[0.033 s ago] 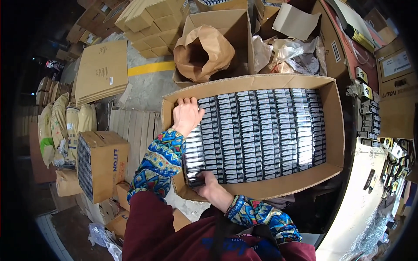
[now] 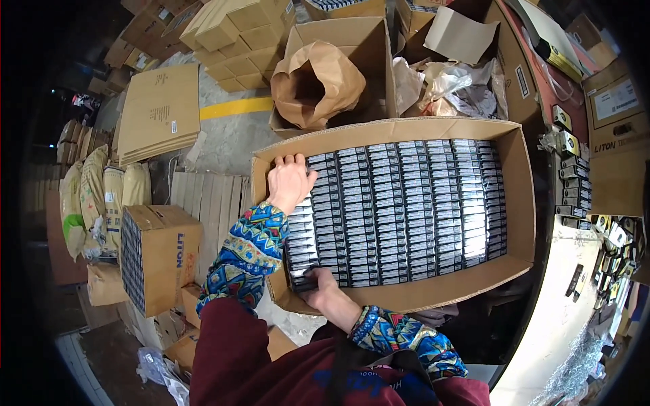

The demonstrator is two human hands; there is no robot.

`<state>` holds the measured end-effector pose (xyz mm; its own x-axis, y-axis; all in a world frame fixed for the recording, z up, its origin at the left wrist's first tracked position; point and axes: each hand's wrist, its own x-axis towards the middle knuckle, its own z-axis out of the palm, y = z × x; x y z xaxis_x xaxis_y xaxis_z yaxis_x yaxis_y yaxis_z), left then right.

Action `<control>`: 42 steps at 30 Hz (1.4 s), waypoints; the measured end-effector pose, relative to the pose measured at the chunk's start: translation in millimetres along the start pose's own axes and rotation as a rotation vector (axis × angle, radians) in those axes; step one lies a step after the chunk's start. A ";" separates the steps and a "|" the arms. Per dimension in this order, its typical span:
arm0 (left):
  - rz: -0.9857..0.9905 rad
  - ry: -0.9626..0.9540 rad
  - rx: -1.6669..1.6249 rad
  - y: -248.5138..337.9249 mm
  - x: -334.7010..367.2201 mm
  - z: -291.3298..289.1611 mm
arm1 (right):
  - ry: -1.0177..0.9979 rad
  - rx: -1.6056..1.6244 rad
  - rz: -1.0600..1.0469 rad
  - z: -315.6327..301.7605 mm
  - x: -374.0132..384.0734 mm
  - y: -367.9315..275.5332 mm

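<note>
In front of me stands an open cardboard carton (image 2: 406, 289) packed with several columns of small dark flat boxes (image 2: 389, 210) with pale printed edges. The leftmost column (image 2: 302, 233) lies between my two hands. At its far end, my left hand (image 2: 290, 181) has its fingers curled over the boxes, beside the carton's left wall. My right hand (image 2: 323, 291) presses the near end of the same column, thumb on top and the other fingers mostly hidden below. Shiny clear wrap seems to reflect light over part of the columns.
Behind the carton is an open box (image 2: 338, 27) with a crumpled brown paper bag (image 2: 318, 84), beside a box of plastic scraps (image 2: 467, 88). Left are flat cardboard sheets (image 2: 159, 108), another filled carton (image 2: 162, 254) and sacks (image 2: 112, 196). A worktable (image 2: 558, 298) with loose small packs stands right.
</note>
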<state>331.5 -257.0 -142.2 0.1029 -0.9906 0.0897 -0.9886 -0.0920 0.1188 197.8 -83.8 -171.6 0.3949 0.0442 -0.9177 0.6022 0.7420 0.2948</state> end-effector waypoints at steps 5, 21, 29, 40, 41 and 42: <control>-0.145 0.025 -0.080 -1.1 -5.8 32.8 | 0.130 0.010 -0.091 4.2 -0.1 6.3; -0.263 0.315 -0.290 28.2 -43.6 52.7 | 0.088 -0.030 -0.083 23.7 -40.2 3.1; -0.300 0.370 -0.219 40.3 -43.0 53.6 | -0.074 0.014 -0.036 10.7 -19.9 -0.7; -0.354 0.534 -0.590 31.2 -41.9 49.3 | -0.106 0.026 0.000 13.0 -34.7 -1.6; -0.470 0.600 -0.658 35.3 -40.6 60.3 | -0.115 0.030 -0.006 12.9 -35.7 -1.7; -0.566 0.589 -0.723 39.8 -40.4 59.9 | -0.096 -0.023 -0.060 11.6 -37.8 1.5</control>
<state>281.4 -226.6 -200.4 0.7495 -0.6021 0.2753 -0.5031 -0.2477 0.8279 191.8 -92.1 -133.4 0.4244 -0.0640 -0.9032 0.6106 0.7569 0.2332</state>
